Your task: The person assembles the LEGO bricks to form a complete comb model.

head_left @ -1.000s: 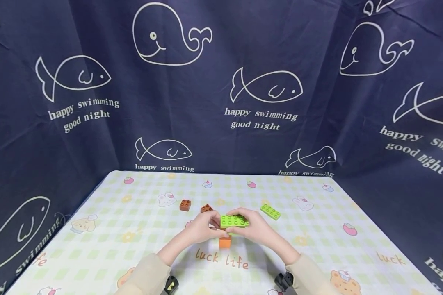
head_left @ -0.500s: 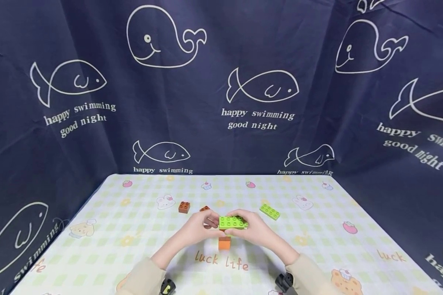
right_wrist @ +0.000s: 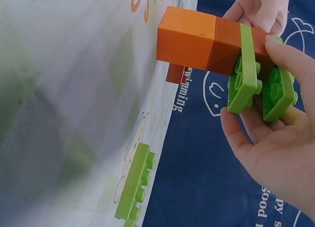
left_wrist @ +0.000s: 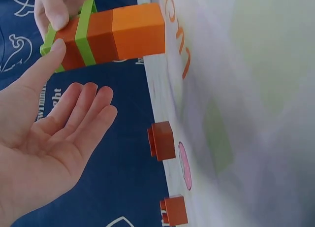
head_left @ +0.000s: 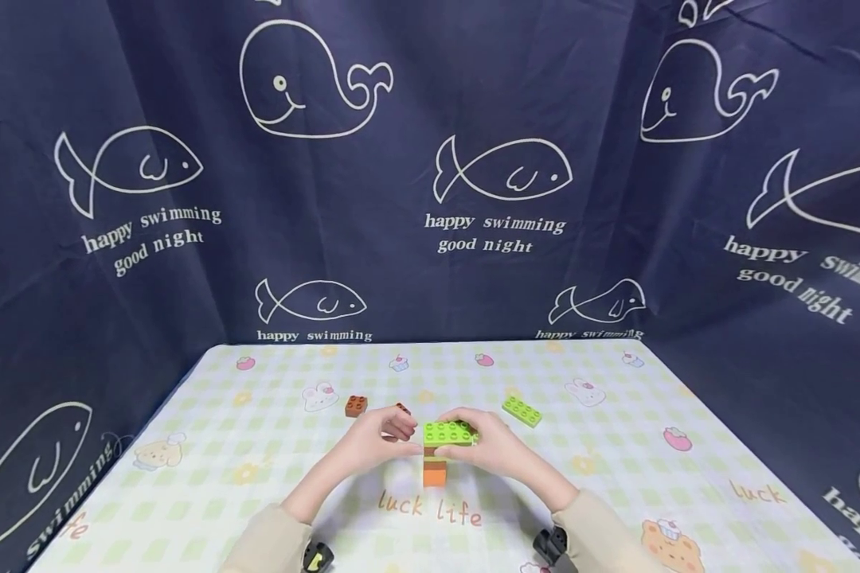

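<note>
A tower of toy building bricks (head_left: 434, 476) stands in front of me: an orange brick (right_wrist: 184, 40) at the base, then brown, a flat green brick (right_wrist: 243, 81), brown again, and a second flat green one (head_left: 446, 433) on top. Both green bricks jut out to the right. My right hand (head_left: 490, 442) grips the upper part, its thumb against the upper brown brick and its fingers behind the green ones. To the left of the tower, my left hand (head_left: 373, 442) is spread with extended fingers; its thumb tip overlaps the upper brown brick in the left wrist view.
Beyond my left hand, two brown bricks lie on the table: one (head_left: 356, 406) farther left, the other (head_left: 403, 407) partly hidden by my fingers. A loose flat green brick (head_left: 522, 411) lies behind my right hand. A dark blue curtain (head_left: 430, 175) borders the checked tablecloth (head_left: 616, 477).
My left hand has drawn back leftward from the tower and its fingers have loosened. My right hand keeps its grip on the tower. The head view has shifted slightly.
</note>
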Motion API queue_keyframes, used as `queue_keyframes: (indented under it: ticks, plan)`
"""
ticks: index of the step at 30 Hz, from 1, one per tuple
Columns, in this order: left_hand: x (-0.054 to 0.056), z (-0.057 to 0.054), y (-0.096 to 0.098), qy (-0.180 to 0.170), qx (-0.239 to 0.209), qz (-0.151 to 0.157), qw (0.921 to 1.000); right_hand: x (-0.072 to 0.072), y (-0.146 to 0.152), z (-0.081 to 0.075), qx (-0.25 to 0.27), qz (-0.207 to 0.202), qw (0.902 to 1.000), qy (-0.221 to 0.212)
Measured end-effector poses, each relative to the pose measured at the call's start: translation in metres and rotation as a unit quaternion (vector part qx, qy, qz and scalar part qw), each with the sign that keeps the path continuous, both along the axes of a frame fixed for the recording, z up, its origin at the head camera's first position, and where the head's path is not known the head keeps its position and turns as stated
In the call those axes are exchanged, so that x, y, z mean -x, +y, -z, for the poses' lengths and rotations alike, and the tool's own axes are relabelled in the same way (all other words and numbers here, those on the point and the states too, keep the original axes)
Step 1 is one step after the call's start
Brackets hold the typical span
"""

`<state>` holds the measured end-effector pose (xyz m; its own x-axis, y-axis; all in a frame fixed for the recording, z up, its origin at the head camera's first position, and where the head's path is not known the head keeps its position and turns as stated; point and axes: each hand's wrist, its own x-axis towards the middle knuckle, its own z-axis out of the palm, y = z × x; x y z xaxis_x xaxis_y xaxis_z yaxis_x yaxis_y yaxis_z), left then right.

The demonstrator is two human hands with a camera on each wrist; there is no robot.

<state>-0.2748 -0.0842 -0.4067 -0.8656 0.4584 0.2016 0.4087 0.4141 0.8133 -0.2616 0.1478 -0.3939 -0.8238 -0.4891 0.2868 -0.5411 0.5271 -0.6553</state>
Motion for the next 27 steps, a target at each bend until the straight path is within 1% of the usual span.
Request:
queue_keyframes:
  ticks: [4, 10, 12, 17, 21, 24, 27]
  plan:
    - [0.003, 0.0, -0.003, 0.006, 0.002, -0.024, 0.9997, 0.0, 0.001, 0.001, -0.003, 0.004, 1.0, -0.007]
    - [0.011, -0.001, -0.004, 0.047, 0.03, -0.057, 0.9968, 0.001, 0.003, 0.003, -0.005, 0.012, 0.9998, -0.014]
    - [0.013, 0.0, -0.004, 0.056, 0.037, -0.067, 0.9955, 0.001, 0.004, 0.004, -0.003, 0.013, 0.9998, -0.017]
    - [0.016, 0.001, -0.003, 0.056, 0.041, -0.095, 0.993, 0.001, 0.003, 0.005, 0.003, 0.014, 0.9997, -0.022]
    - [0.018, 0.003, -0.002, 0.059, 0.034, -0.115, 0.9911, 0.0, 0.002, 0.004, 0.004, 0.015, 0.9995, -0.028]
    - [0.021, 0.003, -0.001, 0.059, 0.03, -0.125, 0.99, 0.0, 0.001, 0.004, 0.004, 0.013, 0.9994, -0.031]
    - [0.024, 0.002, 0.0, 0.054, 0.037, -0.135, 0.9887, 0.001, 0.001, 0.004, 0.007, 0.009, 0.9994, -0.033]
